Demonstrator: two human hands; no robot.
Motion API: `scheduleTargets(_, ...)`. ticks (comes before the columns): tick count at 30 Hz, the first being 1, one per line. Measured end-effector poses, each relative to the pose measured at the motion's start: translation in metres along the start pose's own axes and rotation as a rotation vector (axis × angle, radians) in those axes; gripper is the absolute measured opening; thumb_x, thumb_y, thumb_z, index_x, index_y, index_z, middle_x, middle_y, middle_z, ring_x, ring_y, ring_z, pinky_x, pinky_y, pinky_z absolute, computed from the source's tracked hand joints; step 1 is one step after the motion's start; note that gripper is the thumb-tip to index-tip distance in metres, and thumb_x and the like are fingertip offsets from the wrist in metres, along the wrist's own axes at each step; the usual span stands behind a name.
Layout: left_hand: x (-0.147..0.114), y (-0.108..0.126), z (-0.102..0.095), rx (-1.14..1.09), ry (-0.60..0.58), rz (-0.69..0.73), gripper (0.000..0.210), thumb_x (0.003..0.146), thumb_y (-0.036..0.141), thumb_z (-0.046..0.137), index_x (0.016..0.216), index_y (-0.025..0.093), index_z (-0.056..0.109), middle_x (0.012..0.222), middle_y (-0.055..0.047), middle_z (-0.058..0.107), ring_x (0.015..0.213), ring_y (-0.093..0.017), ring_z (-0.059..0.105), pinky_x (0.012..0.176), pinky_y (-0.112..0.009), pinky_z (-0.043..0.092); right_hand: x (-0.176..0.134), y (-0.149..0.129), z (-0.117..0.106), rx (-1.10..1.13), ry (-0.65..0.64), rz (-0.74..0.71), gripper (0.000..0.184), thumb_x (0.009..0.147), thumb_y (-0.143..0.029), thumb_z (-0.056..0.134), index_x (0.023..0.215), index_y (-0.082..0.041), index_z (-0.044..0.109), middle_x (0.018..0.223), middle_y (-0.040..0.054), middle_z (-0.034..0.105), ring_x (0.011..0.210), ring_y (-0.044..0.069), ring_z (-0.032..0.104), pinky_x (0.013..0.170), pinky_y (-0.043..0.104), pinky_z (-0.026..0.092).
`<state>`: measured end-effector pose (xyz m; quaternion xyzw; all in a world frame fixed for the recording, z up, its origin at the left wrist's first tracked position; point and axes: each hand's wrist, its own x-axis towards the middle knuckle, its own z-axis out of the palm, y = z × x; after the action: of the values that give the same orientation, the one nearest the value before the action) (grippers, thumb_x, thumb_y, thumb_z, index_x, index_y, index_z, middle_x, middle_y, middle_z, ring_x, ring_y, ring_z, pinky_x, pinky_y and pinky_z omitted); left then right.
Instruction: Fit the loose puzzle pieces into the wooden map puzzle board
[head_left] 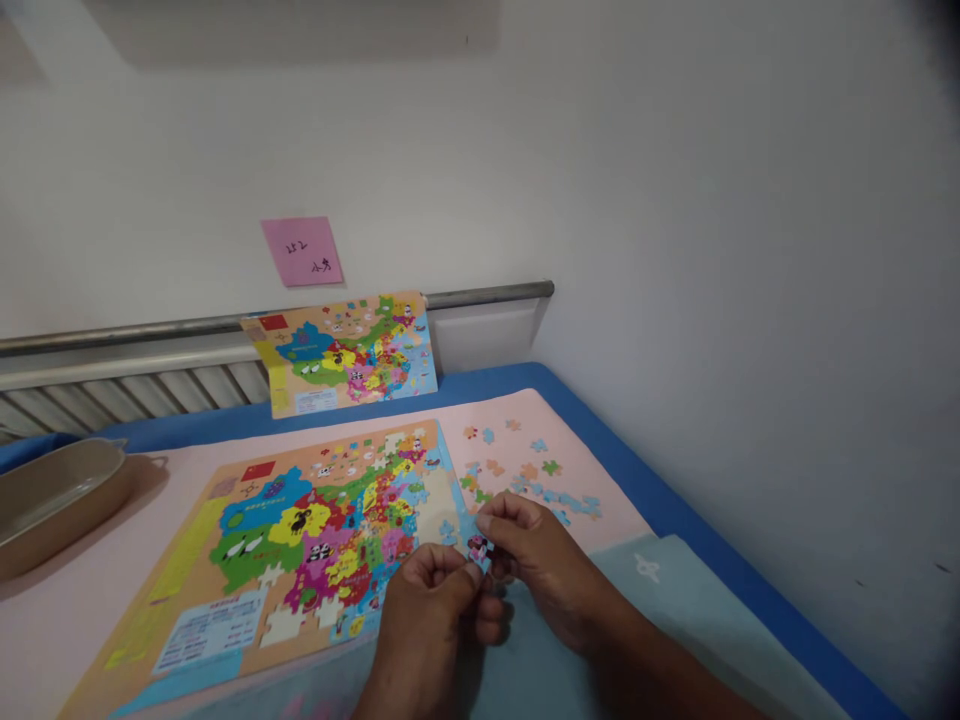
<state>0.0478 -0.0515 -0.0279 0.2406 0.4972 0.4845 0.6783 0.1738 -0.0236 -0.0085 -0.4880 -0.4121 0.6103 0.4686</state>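
Note:
A small jigsaw puzzle piece (478,548) with a pink and dark figure on blue is pinched between my two hands. My left hand (439,605) grips its lower left with thumb and fingers. My right hand (529,545) has thumb and fingers closed at its right side; whether it is one piece or joined ones I cannot tell. Just left of the hands lies the jigsaw map (300,540), mostly filled, with pale gaps at its right, top and bottom. Loose puzzle pieces (559,495), many of them blue, lie spread beyond my right hand.
A printed map picture (352,355) leans upright at the back against a metal rail (491,295). A brown tray (64,495) stands at left. Under my arms lies a blue-green cloth (622,620) over the pink mat (517,410). A pink note (301,250) sticks to the wall.

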Motion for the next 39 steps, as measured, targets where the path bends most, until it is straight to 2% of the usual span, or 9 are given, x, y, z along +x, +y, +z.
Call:
scheduleTargets(11,-0.0016,0.0019,0.0033,0.007,0.007,0.006,0.045,0.044,0.039,0.083,0.068,0.016,0.052,0.058,-0.010,0.064,0.050,-0.019,0.056,0.051,-0.029,0.042,0.0000,0.0026,0.0020,-0.006,0.023,-0.022,0.021,0.072,-0.038,0.069,0.072,-0.020,0.058,0.061,-0.0059,0.052,0.051,0.009,0.044,0.053,0.025,0.034)
scheduleTargets(19,0.0006,-0.0012,0.0018,-0.024,-0.020,0.024,0.047,0.047,0.039,0.087,0.068,0.016,0.051,0.058,-0.009,0.062,0.052,-0.018,0.055,0.051,-0.028,0.041,-0.0019,0.0036,0.0041,-0.035,0.036,-0.024,0.019,0.074,-0.036,0.067,0.072,-0.019,0.059,0.061,-0.0058,0.051,0.051,0.009,0.045,0.053,0.025,0.034)
scheduleTargets(31,-0.0001,-0.0004,0.0031,-0.035,-0.067,0.036,0.038,0.053,0.035,0.081,0.068,0.017,0.051,0.058,-0.008,0.063,0.050,-0.017,0.053,0.052,-0.030,0.039,-0.0013,0.0011,0.0052,-0.081,0.052,-0.005,0.019,0.073,-0.037,0.064,0.071,-0.019,0.058,0.058,-0.0061,0.050,0.050,0.009,0.044,0.051,0.025,0.031)
scheduleTargets(39,0.0026,-0.0025,0.0015,-0.032,-0.035,0.028,0.041,0.050,0.037,0.082,0.067,0.017,0.050,0.056,-0.006,0.060,0.051,-0.018,0.054,0.051,-0.029,0.040,0.0004,0.0042,0.0058,-0.089,0.075,-0.042,0.017,0.073,-0.034,0.064,0.070,-0.018,0.059,0.059,-0.0059,0.050,0.052,0.009,0.044,0.052,0.024,0.033)
